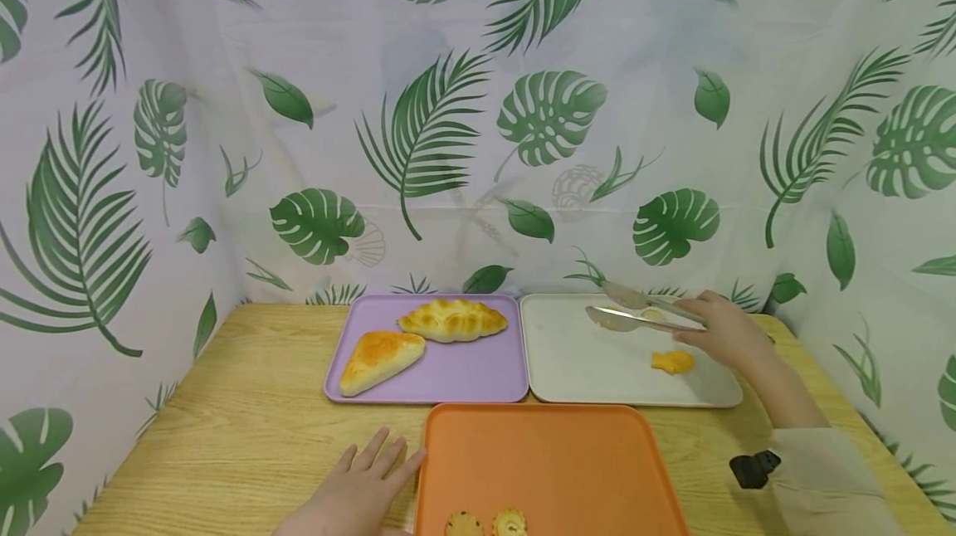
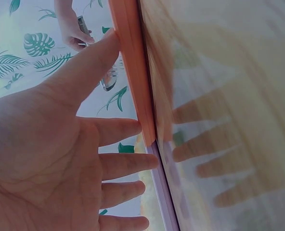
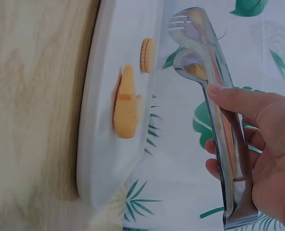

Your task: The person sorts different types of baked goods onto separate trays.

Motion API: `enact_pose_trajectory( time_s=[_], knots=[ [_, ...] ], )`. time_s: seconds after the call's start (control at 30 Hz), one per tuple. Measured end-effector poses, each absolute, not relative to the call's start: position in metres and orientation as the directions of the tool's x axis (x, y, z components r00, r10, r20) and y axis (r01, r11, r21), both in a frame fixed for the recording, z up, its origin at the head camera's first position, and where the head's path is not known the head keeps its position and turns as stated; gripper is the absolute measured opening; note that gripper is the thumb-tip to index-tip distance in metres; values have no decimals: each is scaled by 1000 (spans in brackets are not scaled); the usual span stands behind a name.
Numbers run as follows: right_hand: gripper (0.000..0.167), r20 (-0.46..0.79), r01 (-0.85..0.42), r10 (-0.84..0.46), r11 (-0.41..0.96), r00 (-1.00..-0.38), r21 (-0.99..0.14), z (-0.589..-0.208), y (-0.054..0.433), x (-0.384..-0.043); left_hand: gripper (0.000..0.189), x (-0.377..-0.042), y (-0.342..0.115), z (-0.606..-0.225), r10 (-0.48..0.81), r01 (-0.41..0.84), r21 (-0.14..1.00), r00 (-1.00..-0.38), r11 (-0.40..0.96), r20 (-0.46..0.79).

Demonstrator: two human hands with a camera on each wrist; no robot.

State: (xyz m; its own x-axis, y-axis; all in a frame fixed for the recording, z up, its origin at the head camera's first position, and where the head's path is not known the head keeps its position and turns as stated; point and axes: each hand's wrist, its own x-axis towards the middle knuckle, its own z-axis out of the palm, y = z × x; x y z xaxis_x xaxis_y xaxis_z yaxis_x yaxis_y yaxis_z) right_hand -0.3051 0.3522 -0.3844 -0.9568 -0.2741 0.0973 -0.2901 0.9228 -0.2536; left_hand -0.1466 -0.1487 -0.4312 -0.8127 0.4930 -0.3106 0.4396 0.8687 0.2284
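Your right hand [image 1: 728,335] grips metal tongs [image 1: 618,319], their jaws apart; left of it and nearer you, the fish-shaped piece [image 1: 674,363] lies on the white tray [image 1: 575,372]. Your left hand [image 1: 354,490], fingers spread, touches the orange tray [image 1: 553,457].

No text, label, brand, number or sign can be read in any of the three views — head, left wrist or right wrist.
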Motion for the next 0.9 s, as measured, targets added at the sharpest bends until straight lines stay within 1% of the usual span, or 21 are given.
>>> enact_pose_trajectory(
  time_s=[0.2,0.3,0.43,0.53,0.63,0.77,0.83,0.9],
  knots=[
    [53,194,-362,-324,907,-926,-214,-379,346,-278,88,-146,-149,-433,494,434,244,-812,867,-310],
    [52,239,-394,-342,893,-909,-219,-375,341,-261,87,-146,-149,-433,490,431,242,-814,869,-310],
    [49,332,-465,-386,862,-861,-203,-373,333,-240,87,-147,-149,-432,490,432,239,-816,870,-307],
    [48,403,-514,-416,841,-815,-170,-373,326,-224,88,-146,-149,-432,496,437,243,-815,866,-301],
    [51,459,-561,-445,814,-769,-150,-376,321,-209,89,-145,-149,-432,498,440,245,-814,864,-297],
    [56,510,-636,-500,762,-700,-126,-379,312,-192,90,-145,-148,-432,491,429,249,-817,868,-303],
    [58,516,-659,-520,743,-681,-121,-380,307,-184,90,-144,-148,-431,488,425,252,-818,869,-304],
    [60,510,-664,-529,738,-679,-119,-381,302,-176,90,-144,-148,-431,491,426,259,-818,867,-300]
  ],
)
